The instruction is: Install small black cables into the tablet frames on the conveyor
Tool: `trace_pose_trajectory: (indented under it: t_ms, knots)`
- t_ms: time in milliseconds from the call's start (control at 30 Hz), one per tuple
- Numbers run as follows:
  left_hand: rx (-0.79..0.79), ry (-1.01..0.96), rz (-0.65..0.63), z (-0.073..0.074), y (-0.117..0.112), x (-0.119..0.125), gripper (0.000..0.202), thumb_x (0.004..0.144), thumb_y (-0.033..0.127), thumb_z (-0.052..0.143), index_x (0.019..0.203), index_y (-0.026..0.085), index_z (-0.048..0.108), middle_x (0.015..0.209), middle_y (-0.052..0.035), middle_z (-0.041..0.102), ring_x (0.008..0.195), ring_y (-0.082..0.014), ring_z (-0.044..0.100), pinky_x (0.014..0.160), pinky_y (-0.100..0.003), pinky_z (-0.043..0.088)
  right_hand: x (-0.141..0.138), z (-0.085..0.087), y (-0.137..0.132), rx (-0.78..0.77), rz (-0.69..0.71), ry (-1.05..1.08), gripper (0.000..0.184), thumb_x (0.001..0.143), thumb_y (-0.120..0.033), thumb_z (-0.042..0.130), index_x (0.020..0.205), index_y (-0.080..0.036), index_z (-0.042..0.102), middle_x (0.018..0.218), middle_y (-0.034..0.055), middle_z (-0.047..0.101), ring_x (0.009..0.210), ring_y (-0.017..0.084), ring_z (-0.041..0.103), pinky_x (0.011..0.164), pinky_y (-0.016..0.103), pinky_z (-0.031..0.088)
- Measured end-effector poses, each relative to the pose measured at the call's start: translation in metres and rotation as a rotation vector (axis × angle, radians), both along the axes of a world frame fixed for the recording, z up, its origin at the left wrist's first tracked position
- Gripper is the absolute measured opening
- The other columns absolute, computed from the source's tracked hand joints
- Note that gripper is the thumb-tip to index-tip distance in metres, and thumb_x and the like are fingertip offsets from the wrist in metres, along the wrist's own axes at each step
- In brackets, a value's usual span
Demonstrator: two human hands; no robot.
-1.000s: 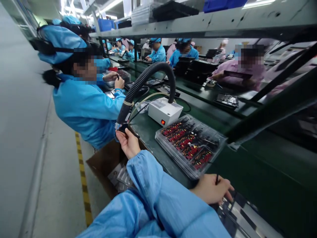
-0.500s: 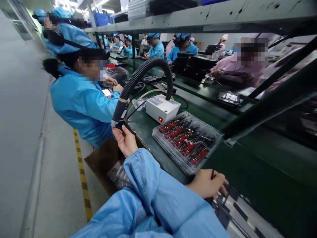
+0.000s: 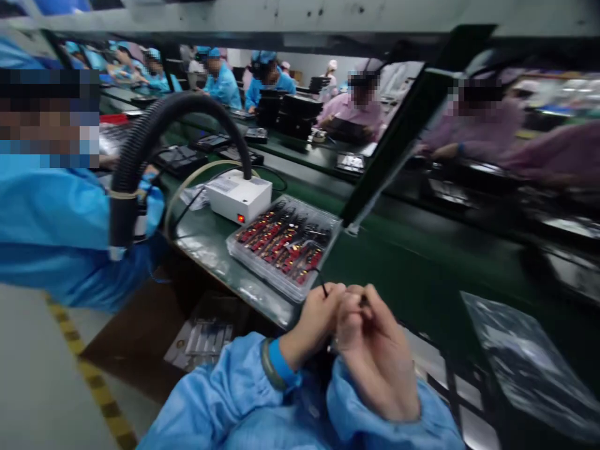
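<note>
Green assembly bench, left hand (image 3: 312, 322) and right hand (image 3: 375, 359) tight around one thin black pin (image 3: 322, 286).

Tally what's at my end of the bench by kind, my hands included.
Hands: 2, left hand and right hand
Stick: 1
Parts tray: 1
White box: 1
Hose: 1
Total: 6

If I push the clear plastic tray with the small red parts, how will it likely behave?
The clear tray looks thin-walled, so probably light and somewhat flexible. It lies flat on the smooth green table, so it would likely slide, not tip.
</note>
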State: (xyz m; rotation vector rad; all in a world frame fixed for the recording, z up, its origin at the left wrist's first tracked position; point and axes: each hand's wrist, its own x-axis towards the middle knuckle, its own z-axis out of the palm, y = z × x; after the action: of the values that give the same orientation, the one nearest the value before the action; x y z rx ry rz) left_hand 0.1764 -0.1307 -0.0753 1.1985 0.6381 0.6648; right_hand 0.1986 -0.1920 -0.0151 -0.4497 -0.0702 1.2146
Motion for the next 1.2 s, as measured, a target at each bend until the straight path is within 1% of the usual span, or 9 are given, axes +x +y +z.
trace_pose_trajectory:
  t_ms: [100, 167, 233, 300, 367, 467, 600, 900, 1200]
  knots:
    - [-0.041, -0.168, -0.171, 0.016, -0.004, -0.009, 0.045, 0.085, 0.056, 0.051, 0.095, 0.014, 0.063, 0.072, -0.0012, 0.062, 0.035, -0.0013, 0.030, 0.035, -0.017, 0.028, 0.035, -0.007, -0.038, 0.011, -0.144, 0.174, 0.014, 0.073, -0.009, 0.076, 0.080, -0.015, 0.065, 0.076, 0.0007, 0.075, 0.070, 0.007, 0.072, 0.066, 0.008, 0.056]
    - [0.039, -0.274, -0.250, 0.025, -0.006, -0.011, 0.039, 0.084, 0.051, 0.057, 0.100, 0.016, 0.064, 0.078, -0.0020, 0.063, 0.037, -0.0003, 0.031, 0.036, -0.017, 0.027, 0.042, -0.015, -0.047, 0.005, -0.201, 0.243, 0.008, 0.078, -0.007, 0.071, 0.079, -0.012, 0.065, 0.072, 0.0033, 0.074, 0.066, 0.008, 0.071, 0.064, 0.009, 0.057]
    - [0.249, -0.331, -0.251, 0.029, -0.007, -0.010, 0.030, 0.083, 0.043, 0.063, 0.098, 0.017, 0.066, 0.090, -0.0058, 0.064, 0.048, -0.0038, 0.045, 0.043, -0.018, 0.036, 0.044, -0.022, -0.049, -0.005, -0.234, 0.264, 0.003, 0.083, -0.009, 0.066, 0.080, -0.010, 0.065, 0.071, 0.0048, 0.074, 0.064, 0.008, 0.071, 0.061, 0.011, 0.057]
    - [0.449, -0.351, -0.213, 0.031, -0.009, -0.006, 0.023, 0.082, 0.034, 0.066, 0.099, 0.019, 0.067, 0.101, -0.0085, 0.063, 0.072, -0.0120, 0.058, 0.055, -0.021, 0.045, 0.045, -0.027, -0.047, 0.004, -0.251, 0.266, 0.006, 0.085, -0.012, 0.065, 0.080, -0.010, 0.066, 0.070, 0.0050, 0.074, 0.063, 0.009, 0.071, 0.060, 0.012, 0.058]
    - [0.572, -0.329, -0.200, 0.030, -0.013, -0.001, 0.022, 0.082, 0.026, 0.066, 0.104, 0.020, 0.066, 0.104, -0.0089, 0.062, 0.090, -0.0174, 0.060, 0.064, -0.024, 0.048, 0.046, -0.031, -0.047, 0.014, -0.255, 0.267, 0.007, 0.085, -0.014, 0.065, 0.080, -0.010, 0.066, 0.069, 0.0048, 0.074, 0.062, 0.009, 0.071, 0.060, 0.013, 0.058]
    - [0.666, -0.267, -0.230, 0.026, -0.018, 0.006, 0.025, 0.083, 0.019, 0.063, 0.108, 0.020, 0.063, 0.104, -0.0085, 0.063, 0.094, -0.0175, 0.060, 0.074, -0.026, 0.050, 0.050, -0.035, -0.048, 0.000, -0.252, 0.290, 0.009, 0.086, -0.016, 0.066, 0.079, -0.010, 0.066, 0.066, 0.0032, 0.074, 0.061, 0.007, 0.070, 0.068, 0.015, 0.058]
    - [0.705, -0.231, -0.235, 0.023, -0.021, 0.014, 0.022, 0.084, 0.014, 0.061, 0.105, 0.020, 0.062, 0.101, -0.0071, 0.063, 0.096, -0.0170, 0.060, 0.085, -0.030, 0.049, 0.056, -0.040, -0.048, -0.029, -0.267, 0.362, 0.010, 0.086, -0.016, 0.065, 0.077, -0.011, 0.065, 0.064, 0.0010, 0.073, 0.059, 0.006, 0.068, 0.073, 0.016, 0.057]
    - [0.715, -0.202, -0.213, 0.018, -0.020, 0.021, 0.021, 0.083, 0.013, 0.060, 0.103, 0.019, 0.061, 0.100, -0.0068, 0.063, 0.096, -0.0170, 0.060, 0.085, -0.031, 0.050, 0.062, -0.038, -0.046, -0.125, -0.233, 0.472, 0.021, 0.095, -0.022, 0.051, 0.082, -0.011, 0.063, 0.063, 0.0009, 0.071, 0.060, 0.006, 0.068, 0.063, 0.011, 0.055]
    - [0.751, -0.171, -0.203, 0.023, -0.018, 0.021, 0.016, 0.084, 0.014, 0.057, 0.098, 0.018, 0.063, 0.095, -0.0071, 0.065, 0.091, -0.0170, 0.063, 0.078, -0.030, 0.053, 0.062, -0.045, -0.047, -0.141, -0.304, 0.299, 0.010, 0.082, -0.019, 0.070, 0.076, -0.013, 0.065, 0.067, -0.0006, 0.073, 0.058, 0.007, 0.067, 0.059, 0.012, 0.055]
